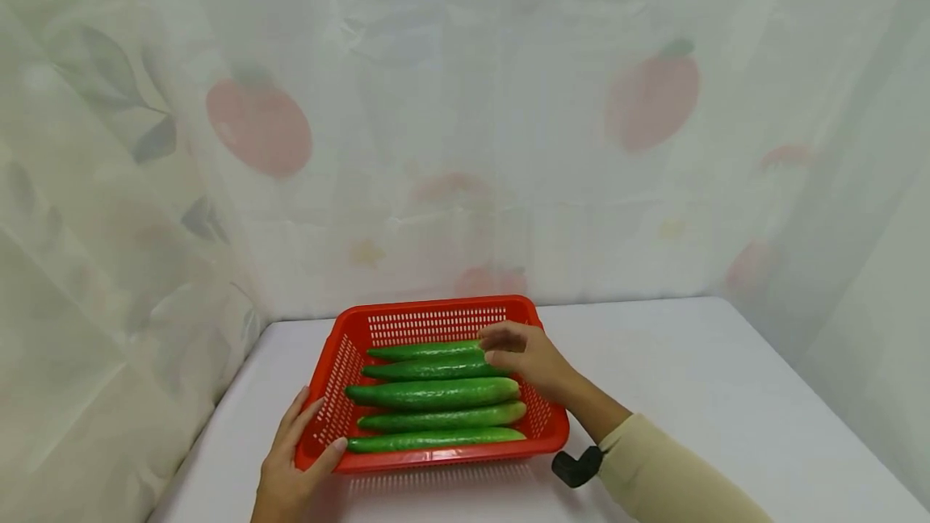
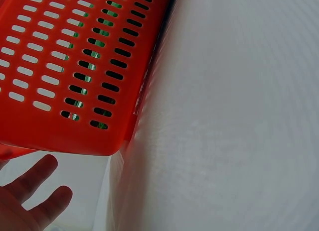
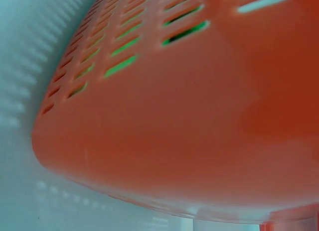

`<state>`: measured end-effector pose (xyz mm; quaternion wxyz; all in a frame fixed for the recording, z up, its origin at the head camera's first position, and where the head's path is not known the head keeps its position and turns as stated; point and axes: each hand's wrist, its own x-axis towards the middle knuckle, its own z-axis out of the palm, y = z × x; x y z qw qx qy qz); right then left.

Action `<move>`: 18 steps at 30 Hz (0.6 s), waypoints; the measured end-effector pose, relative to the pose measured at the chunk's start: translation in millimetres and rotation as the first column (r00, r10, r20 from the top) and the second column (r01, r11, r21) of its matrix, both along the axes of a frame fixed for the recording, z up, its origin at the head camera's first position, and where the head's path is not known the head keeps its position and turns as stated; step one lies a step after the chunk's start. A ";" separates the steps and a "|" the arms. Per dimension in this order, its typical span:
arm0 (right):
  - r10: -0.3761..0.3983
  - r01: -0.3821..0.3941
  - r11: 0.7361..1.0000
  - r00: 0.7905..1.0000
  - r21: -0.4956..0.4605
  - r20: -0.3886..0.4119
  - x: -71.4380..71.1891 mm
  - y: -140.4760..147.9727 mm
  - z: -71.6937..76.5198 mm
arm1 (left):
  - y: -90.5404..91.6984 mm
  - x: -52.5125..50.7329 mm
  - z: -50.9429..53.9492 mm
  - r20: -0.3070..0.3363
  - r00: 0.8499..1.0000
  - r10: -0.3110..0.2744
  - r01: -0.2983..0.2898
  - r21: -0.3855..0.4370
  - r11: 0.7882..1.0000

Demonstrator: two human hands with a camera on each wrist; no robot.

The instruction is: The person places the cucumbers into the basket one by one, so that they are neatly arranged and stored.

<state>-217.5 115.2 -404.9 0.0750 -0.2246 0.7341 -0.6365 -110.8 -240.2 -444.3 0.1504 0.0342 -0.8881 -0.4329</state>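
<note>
A red plastic basket (image 1: 443,458) holds several green cucumbers (image 1: 436,394) lying side by side, roughly left to right. At its left side is my left hand (image 1: 291,446), fingers fairly straight beside the wall and thumb by the front left corner of the rim. In the left wrist view, two fingers (image 2: 37,176) show spread near the basket wall (image 2: 65,136). My right hand (image 1: 534,357) reaches over the right rim, above the right ends of the farthest cucumbers. Its fingers are loosely bent, with a gap to the thumb. The basket wall (image 3: 174,121) fills most of the right wrist view; that hand is hidden there.
The basket stands on a white-covered table (image 1: 690,394). Pale curtains (image 1: 465,119) with fruit prints hang behind it and along both sides. A black strap piece (image 1: 577,466) sits at the right sleeve's cuff (image 1: 625,442).
</note>
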 end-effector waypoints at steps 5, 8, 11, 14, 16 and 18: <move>-0.020 0.020 1.000 1.000 0.001 -0.014 3.0 4.8 4.4 | 1.8 -0.2 1.5 0.003 1.000 0.002 -0.002 0.006 1.000; -0.028 0.029 1.000 0.999 0.011 -0.046 3.9 8.3 6.3 | 2.9 -0.5 2.0 0.017 1.000 0.005 -0.005 0.007 1.000; -0.032 0.033 0.999 0.997 0.005 -0.064 5.9 12.3 10.5 | 2.3 -0.6 1.6 0.017 1.000 0.003 -0.003 0.001 1.000; -0.029 0.029 1.000 0.997 -0.005 -0.066 8.4 17.7 16.1 | 0.6 -0.6 1.4 0.014 1.000 -0.003 0.003 -0.007 1.000; -0.028 0.027 1.000 0.997 -0.005 -0.073 9.6 22.0 20.2 | -0.5 -0.4 2.4 0.022 1.000 -0.008 0.008 -0.015 1.000; -0.024 0.026 1.000 0.995 0.012 -0.097 10.2 26.3 24.4 | -1.3 0.3 4.9 0.037 0.999 -0.008 0.009 -0.038 0.999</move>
